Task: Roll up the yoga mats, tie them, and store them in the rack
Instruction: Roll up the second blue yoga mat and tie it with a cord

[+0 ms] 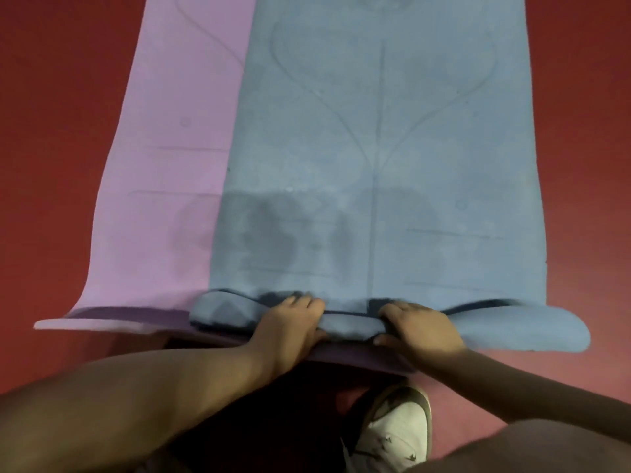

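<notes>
Red floor [51, 131] all round, seen from head view, looking fwd & down. Lying flat on it: blue mat [375, 131], stretching away from camera, faint curved lines & a straight centre line printed on top. Overlaps a pink-purple mat [164, 165] along its left side. That one sticks out to the left, w/ darker purple underside showing at near edge, where it lifts off the floor. Darker blotches on blue mat just beyond the hands.

Near end of blue mat turned over into a loose first roll [351, 324]: squeezed tight in the middle, flaring wider at both ends, esp. the right. On roll, left of centre: left hand [290, 322], fingers [304, 302] curled over the top, grasping it. Just right of centre: right hand [416, 324], fingers [392, 310] bent over the roll, thumb at near side, grasping it too. Hands near each other, short strip of roll between them. Forearms reaching in from both bottom corners.

White shoe [396, 428] w/ dark marks on floor below right hand, near the mats' edge.
</notes>
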Demonstrator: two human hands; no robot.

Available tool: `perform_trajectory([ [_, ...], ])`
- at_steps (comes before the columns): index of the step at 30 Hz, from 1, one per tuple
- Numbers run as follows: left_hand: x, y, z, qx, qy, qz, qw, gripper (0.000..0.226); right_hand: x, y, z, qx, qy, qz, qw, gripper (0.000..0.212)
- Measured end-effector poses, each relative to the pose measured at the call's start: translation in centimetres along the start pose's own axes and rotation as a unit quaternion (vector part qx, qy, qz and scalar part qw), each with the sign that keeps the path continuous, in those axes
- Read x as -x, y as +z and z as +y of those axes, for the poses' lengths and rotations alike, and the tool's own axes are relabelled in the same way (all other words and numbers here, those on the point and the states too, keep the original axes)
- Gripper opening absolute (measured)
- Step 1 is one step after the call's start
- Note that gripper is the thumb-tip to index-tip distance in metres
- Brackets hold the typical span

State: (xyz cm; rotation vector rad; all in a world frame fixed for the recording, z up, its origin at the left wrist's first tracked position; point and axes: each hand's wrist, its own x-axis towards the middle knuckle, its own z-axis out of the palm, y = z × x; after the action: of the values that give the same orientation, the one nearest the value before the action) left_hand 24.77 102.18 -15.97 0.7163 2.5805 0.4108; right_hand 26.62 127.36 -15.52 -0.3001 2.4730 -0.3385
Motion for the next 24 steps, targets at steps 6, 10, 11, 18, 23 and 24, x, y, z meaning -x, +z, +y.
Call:
perform_trajectory([
  [6,-2.2,-1.0,-1.3,-0.010,-0.033,-0.086,0.996,0.037,-0.7,-0.2,1.0,-0.065,0.017,0.006,0.998,0.033],
  [10,-3.6,-1.5,-2.5,0.022,-0.007,-0.101,0.995,0.036,-2.2,-0.4,2.4,-0.125,-0.009,-0.024,0.992,0.029],
  [11,-3.9,-1.8,-3.0,0.021,0.006,-0.108,0.994,0.038,-2.5,-0.6,2.6,-0.133,-0.013,-0.024,0.991,0.027],
  [18,-2.2,-2.3,-6.2,-0.158,0.036,-0.139,0.977,0.064,-2.7,-0.9,3.0,-0.108,0.045,0.029,0.993,0.040],
  [23,-3.0,-2.4,-6.6,-0.119,0.039,-0.176,0.976,0.064,-0.9,-0.6,4.6,-0.029,-0.016,0.097,0.995,0.055],
  [24,-3.2,-2.5,-6.6,-0.112,0.040,-0.178,0.977,0.066,-0.8,-0.5,4.8,-0.016,-0.033,0.090,0.995,0.056],
])
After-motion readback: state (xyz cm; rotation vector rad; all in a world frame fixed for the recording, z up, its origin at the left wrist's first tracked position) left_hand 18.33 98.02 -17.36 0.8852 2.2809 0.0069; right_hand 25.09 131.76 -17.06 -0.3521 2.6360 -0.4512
